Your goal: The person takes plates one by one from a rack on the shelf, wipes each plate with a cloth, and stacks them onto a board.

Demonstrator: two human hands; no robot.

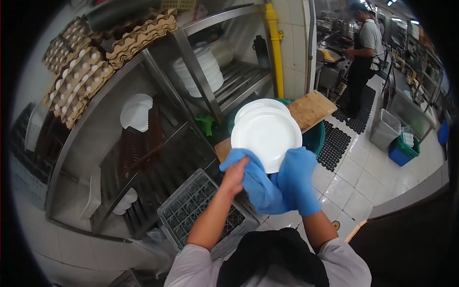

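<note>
In front of me a round white plate is held tilted up. My left hand, bare, is closed on a bunched blue cloth at the plate's lower left edge. My right hand is inside a blue covering that looks like a glove and grips the plate's lower right edge; its fingers are partly hidden. Just behind the held plate, another white plate shows its upper rim, over a wooden board that lies across a green-lined bin.
A steel shelf holds a stack of white plates; more plates stand on the left rack. Egg trays are piled at upper left. A grey glass rack sits low in front. A person stands at the stove beyond.
</note>
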